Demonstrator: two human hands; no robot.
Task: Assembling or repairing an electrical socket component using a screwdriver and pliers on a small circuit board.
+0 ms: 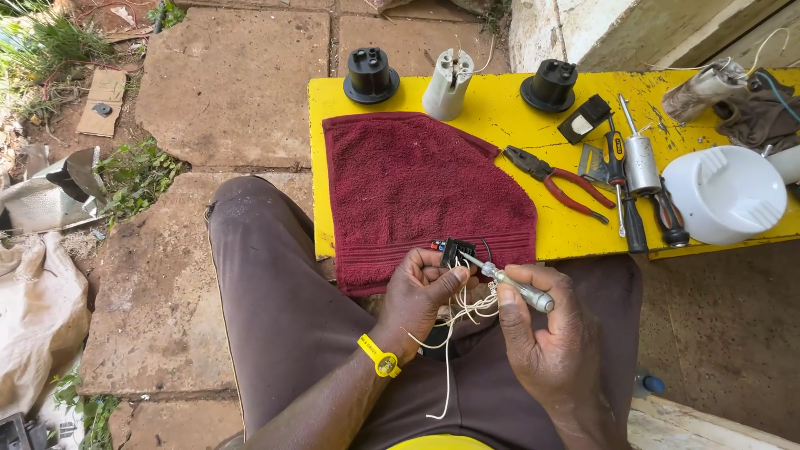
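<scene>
My left hand (422, 293) grips a small black electrical part (457, 250) with thin white wires (454, 321) hanging from it over my lap. My right hand (546, 329) holds a small clear-handled screwdriver (510, 283), its tip set against the black part. Both hands hover just in front of the near edge of a dark red towel (417, 187) spread on a yellow table (500, 108). A yellow wristband sits on my left wrist.
On the table lie red-handled pliers (560, 179), several screwdrivers (625, 187), a metal cylinder (642, 165), a white round lid (727, 193), two black sockets (371, 75), a white socket (447, 83) and a small black switch (583, 119). Stone paving and debris lie left.
</scene>
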